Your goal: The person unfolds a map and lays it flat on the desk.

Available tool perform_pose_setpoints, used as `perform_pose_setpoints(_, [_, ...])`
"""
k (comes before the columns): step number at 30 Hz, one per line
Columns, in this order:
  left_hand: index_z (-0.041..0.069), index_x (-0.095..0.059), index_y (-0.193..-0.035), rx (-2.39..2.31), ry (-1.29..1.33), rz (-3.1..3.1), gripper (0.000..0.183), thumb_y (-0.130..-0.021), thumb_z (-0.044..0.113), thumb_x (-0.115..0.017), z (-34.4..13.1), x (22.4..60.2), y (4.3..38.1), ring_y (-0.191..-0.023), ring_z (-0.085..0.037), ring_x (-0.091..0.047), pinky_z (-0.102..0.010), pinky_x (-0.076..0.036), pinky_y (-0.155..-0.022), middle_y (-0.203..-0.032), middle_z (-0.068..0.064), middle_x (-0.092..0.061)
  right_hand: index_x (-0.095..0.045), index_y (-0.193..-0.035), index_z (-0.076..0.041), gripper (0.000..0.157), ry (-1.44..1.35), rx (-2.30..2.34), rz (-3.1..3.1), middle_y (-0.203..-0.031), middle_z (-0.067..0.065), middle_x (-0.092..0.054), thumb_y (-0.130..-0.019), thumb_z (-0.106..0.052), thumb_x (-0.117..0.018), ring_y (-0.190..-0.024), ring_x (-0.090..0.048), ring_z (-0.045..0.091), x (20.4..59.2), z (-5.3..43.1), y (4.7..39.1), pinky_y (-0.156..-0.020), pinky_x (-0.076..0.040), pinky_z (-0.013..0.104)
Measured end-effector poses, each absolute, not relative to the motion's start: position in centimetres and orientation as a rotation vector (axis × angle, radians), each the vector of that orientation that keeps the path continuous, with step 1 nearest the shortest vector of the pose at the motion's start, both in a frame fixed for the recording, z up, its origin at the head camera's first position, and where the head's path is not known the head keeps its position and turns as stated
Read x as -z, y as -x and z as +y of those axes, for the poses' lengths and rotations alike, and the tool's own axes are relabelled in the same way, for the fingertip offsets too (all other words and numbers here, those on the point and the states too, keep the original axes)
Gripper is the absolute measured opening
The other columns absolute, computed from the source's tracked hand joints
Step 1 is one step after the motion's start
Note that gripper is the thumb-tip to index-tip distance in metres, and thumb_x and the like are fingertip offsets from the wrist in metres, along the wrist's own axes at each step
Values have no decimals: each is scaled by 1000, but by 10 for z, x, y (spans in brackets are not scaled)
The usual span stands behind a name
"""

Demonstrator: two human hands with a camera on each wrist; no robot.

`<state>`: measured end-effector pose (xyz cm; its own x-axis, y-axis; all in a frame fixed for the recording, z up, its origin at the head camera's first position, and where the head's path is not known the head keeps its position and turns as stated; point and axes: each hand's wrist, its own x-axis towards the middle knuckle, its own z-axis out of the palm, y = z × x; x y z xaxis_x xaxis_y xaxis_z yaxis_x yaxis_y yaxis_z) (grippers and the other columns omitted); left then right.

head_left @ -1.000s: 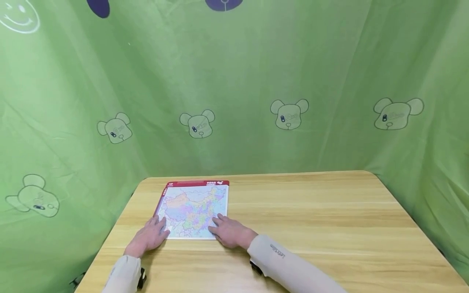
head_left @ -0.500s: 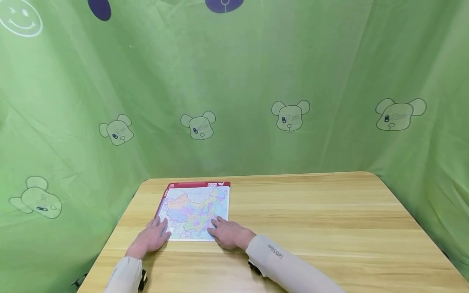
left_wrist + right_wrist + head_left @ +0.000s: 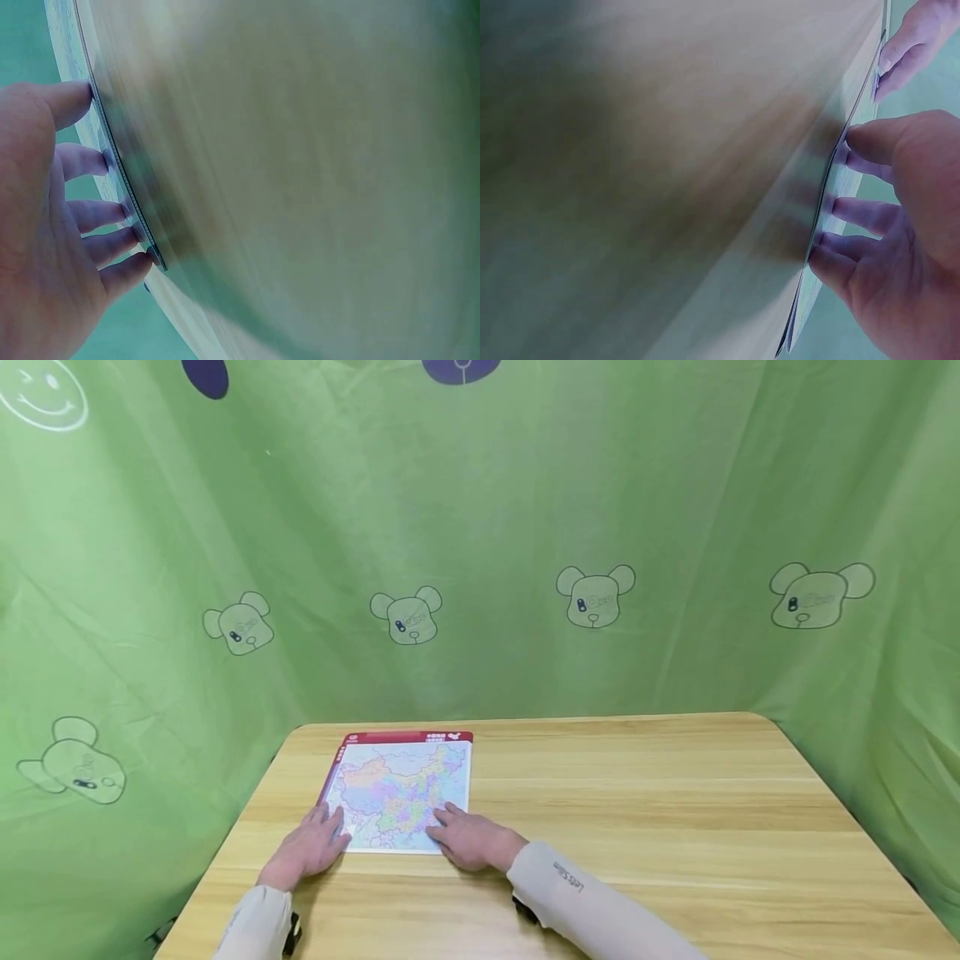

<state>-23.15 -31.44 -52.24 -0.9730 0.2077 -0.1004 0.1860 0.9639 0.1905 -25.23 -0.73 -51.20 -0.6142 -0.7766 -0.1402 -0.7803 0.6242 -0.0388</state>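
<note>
A flat map board (image 3: 397, 781) with a red top border lies on the left part of the table, printed with a pastel-coloured map. My left hand (image 3: 306, 847) rests on its near left corner, fingers spread and palm down. On the near right corner lies my right hand (image 3: 468, 841), its fingertips touching the printed face. Up close in the left wrist view, the fingertips (image 3: 112, 162) press along the board's thin edge. In the right wrist view, the edge (image 3: 786, 330) shows two thin layers standing slightly apart at one end. Neither hand curls round the board.
The wooden table (image 3: 637, 802) extends to the right of the board. Green cloth (image 3: 495, 527) printed with bear heads hangs behind and on both sides. Dark straps (image 3: 292, 935) sit at both wrists, below light sleeves (image 3: 592, 906).
Both hands keep their places on the board, and the board lies where it was. The head view has shifted only slightly.
</note>
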Motion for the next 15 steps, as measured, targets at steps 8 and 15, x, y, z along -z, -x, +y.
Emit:
perform_pose_setpoints(8, [-7,-38,-140,-284,-306,2981,59,-99,34,-45,-309,521,231,-134,-50,-20,-60,-23,-107,-145,-35,-24,-42,-144,-20,43,1311,-52,2699,-150,10,-32,-102,-26,-40,-138,-28,30,511,-1,250,-111,-27,34])
perform_pose_setpoints(15, [-6,-39,-140,-298,-299,2959,59,-98,35,-48,-304,515,227,-135,-49,-19,-61,-24,-106,-146,-34,-24,-42,-144,-19,43,1326,-56,2689,-150,10,-32,-101,-27,-40,-138,-27,30,510,5,248,-111,-26,35])
